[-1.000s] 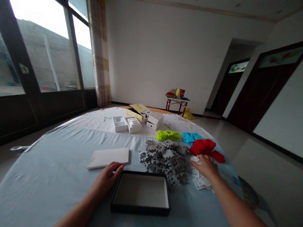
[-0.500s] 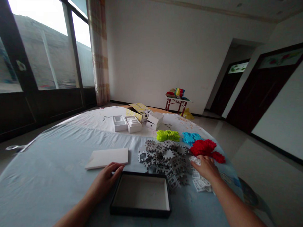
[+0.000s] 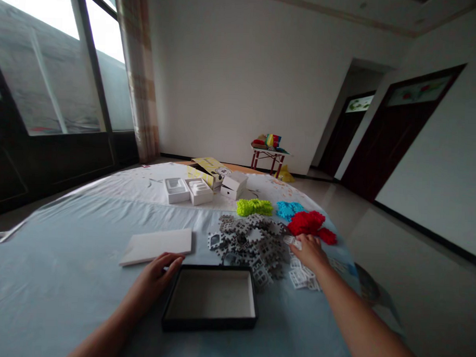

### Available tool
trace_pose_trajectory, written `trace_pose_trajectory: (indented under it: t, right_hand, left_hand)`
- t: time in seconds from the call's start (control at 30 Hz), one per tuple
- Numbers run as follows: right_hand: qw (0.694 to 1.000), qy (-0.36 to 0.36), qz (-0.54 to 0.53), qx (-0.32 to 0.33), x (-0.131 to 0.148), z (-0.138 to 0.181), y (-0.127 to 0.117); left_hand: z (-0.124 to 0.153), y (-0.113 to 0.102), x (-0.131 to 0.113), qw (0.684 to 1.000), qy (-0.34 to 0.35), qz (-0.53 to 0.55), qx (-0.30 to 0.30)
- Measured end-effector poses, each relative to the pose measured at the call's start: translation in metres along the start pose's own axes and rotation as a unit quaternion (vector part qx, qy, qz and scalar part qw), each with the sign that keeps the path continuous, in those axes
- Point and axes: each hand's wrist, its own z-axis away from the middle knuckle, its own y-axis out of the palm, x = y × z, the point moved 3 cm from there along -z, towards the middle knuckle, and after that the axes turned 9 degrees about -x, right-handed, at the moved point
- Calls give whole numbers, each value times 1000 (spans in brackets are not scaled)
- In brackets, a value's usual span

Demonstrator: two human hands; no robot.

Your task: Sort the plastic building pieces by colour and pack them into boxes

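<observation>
My left hand (image 3: pixel 158 273) lies loosely open on the cloth, its fingertips between a flat white box (image 3: pixel 157 246) and the near-left corner area of a black-rimmed shallow tray (image 3: pixel 209 326). Nothing shows in its grasp. On the right, my right hand (image 3: pixel 311 252) has thumb and fingers around a white lattice-like plastic piece (image 3: pixel 292 241), partly covered by the hand. More white plastic pieces (image 3: pixel 302 277) lie loose below that wrist. Left of them spreads a heap of grey notched plastic pieces (image 3: pixel 251 244). A red pile (image 3: pixel 306 222) sits just beyond my right fingers.
Lime-green pieces (image 3: pixel 254 207) and blue pieces (image 3: pixel 289 210) lie behind the grey heap. Farther back stand two open white boxes (image 3: pixel 177 193), a closed white box (image 3: pixel 234 184) and a yellow printed carton (image 3: pixel 209 167). A light cloth (image 3: pixel 63 276) covers the round table.
The view has turned a little, so everything sits slightly farther left and higher. Both hands keep nearly the same places relative to the tray and pieces.
</observation>
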Motion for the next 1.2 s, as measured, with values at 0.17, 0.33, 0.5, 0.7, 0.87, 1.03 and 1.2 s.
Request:
trace_pose_trajectory:
  t: [0.17, 0.33, 0.5, 0.7, 0.87, 1.03, 1.2]
  right_hand:
    - [1000, 13, -5, -4, 2, 1, -6]
    - [999, 27, -14, -9, 0, 2, -7]
    - [999, 43, -17, -2, -3, 0, -2]
    - [999, 39, -25, -4, -8, -3, 1]
    - [998, 25, -47, -17, -11, -3, 1]
    - [991, 23, -123, -57, -13, -4, 2]
    - [981, 37, -173, -78, -19, -10, 4]
  left_hand:
    - [-5, 1, 7, 1000, 3, -1, -6]
    - [-5, 0, 6, 1000, 18, -8, -15]
    - [-3, 0, 5, 1000, 8, -14, -9]
    - [-4, 1, 5, 1000, 16, -17, -14]
    - [-2, 1, 3, 1000, 9, -16, -11]
    - [-3, 2, 5, 1000, 12, -12, -3]
    - [-5, 2, 9, 1000, 15, -18, 0]
